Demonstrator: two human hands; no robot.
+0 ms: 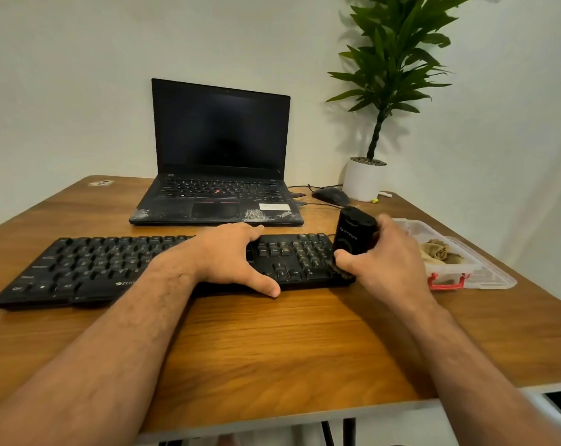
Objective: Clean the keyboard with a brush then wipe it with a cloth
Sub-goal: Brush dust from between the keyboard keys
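Firmly, the right hand [391,262] grasps a stubby black brush [353,239] at the right end of the long black plastic keyboard [112,268].

Its bristle end touches the keyboard's right edge beside the number pad, body tilted up and away. The left hand [234,255] lies flat across the keys right of centre, fingers spread and gripping nothing, thumb over the near edge. Just right of the keyboard stands a clear plastic box with a red latch [449,278], a crumpled tan cloth [440,251] inside; little room separates them. Behind the keyboard sits an open black laptop [218,156], with a narrow strip of brown wooden table [272,349] between. Nearer than the keyboard, bare wood reaches the table's front edge.
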